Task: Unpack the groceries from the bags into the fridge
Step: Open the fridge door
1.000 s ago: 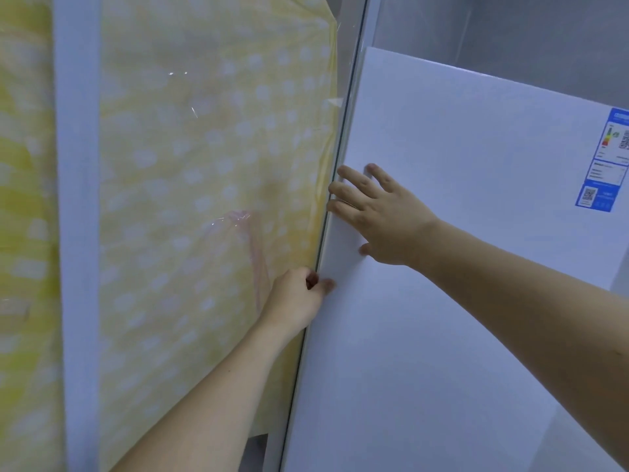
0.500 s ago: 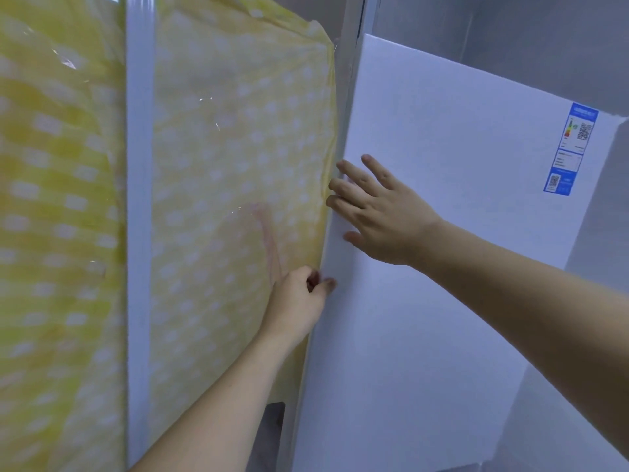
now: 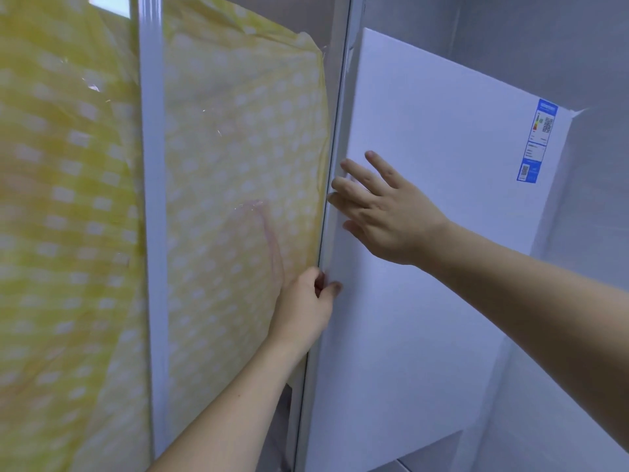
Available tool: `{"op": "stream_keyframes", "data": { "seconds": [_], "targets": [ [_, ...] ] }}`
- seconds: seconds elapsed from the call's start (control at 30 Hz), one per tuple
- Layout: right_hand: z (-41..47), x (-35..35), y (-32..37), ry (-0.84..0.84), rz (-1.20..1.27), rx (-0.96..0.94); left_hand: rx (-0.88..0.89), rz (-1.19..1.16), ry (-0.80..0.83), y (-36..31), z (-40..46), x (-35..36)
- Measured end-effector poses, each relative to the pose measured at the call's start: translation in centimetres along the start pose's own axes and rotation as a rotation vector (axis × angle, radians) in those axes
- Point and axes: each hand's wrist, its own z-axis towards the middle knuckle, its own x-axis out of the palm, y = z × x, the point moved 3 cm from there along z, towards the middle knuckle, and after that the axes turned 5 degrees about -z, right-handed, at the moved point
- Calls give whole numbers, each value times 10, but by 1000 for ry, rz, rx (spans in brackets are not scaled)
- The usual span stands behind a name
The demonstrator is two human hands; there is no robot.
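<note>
Left of the fridge door [image 3: 425, 267]: yellow checked curtain [image 3: 238, 165] behind glass, no groceries or bags in view. At the door's left edge, which runs long and upright: left hand [image 3: 304, 308], the lower grip, thumb and fingers pinching that edge; just above it right hand [image 3: 384, 216], fingers spread and reaching to the same edge. Probably a pull rightward from here, left hand better placed; energy label [image 3: 537, 144] at the door's far upper right.
</note>
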Motion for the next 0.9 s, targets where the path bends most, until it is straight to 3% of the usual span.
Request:
{"op": "stream_keyframes", "data": {
  "seconds": [0.4,0.9],
  "targets": [
    [-71,-70,-23,-116,-6,29,29,108,-150,-68,-97,34],
    [-144,-133,-50,-192,45,104,-13,175,-159,-128,-168,73]
  ]
}}
